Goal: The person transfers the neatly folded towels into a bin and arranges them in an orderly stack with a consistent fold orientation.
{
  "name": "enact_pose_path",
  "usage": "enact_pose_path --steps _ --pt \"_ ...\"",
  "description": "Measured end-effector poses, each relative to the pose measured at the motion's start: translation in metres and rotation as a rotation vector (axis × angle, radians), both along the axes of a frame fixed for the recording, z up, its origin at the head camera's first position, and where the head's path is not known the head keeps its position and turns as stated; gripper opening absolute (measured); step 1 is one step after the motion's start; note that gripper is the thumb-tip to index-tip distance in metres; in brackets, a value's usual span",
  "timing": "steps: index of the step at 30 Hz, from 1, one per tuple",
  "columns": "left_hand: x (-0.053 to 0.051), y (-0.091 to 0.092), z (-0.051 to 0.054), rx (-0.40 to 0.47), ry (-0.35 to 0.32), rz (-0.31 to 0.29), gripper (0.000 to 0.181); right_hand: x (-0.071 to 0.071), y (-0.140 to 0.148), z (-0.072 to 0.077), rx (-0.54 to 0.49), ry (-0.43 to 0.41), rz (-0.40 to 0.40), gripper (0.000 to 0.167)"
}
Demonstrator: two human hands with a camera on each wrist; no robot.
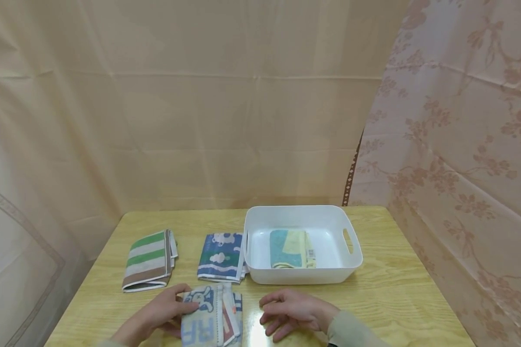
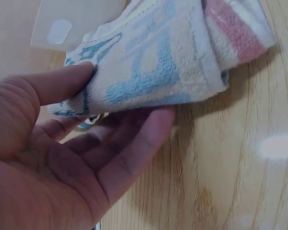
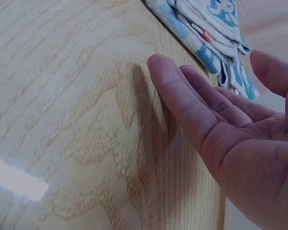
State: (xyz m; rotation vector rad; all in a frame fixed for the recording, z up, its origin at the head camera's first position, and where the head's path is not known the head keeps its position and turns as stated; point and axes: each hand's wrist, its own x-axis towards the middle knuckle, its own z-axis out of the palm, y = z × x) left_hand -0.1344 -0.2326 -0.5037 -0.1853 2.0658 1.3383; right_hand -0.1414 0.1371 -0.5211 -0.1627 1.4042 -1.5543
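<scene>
A folded towel with blue letters and an animal figure lies at the near edge of the table. My left hand pinches its left side, thumb on top and fingers underneath. In the left wrist view the towel shows loose layers, one with a pink stripe. My right hand is to the right of the towel, apart from it, with fingers loosely bent and nothing in them. The right wrist view shows that hand over the bare wood, the towel beyond its fingertips.
Behind the hands stands a white plastic basket with a folded teal and yellow towel inside. Left of it lies a folded blue and green towel. A green, white and brown striped towel lies farther left. Curtains surround the table.
</scene>
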Motion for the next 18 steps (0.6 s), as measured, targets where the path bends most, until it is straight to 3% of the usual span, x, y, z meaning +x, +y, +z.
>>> enact_pose_path --steps 9,18 --pt "0.002 0.010 0.009 0.004 0.078 -0.028 0.035 0.001 -0.006 0.001 0.007 0.010 0.003 0.053" --pt "0.001 0.012 0.011 0.120 0.105 -0.097 0.028 0.001 -0.008 0.002 -0.002 -0.004 0.011 0.056"
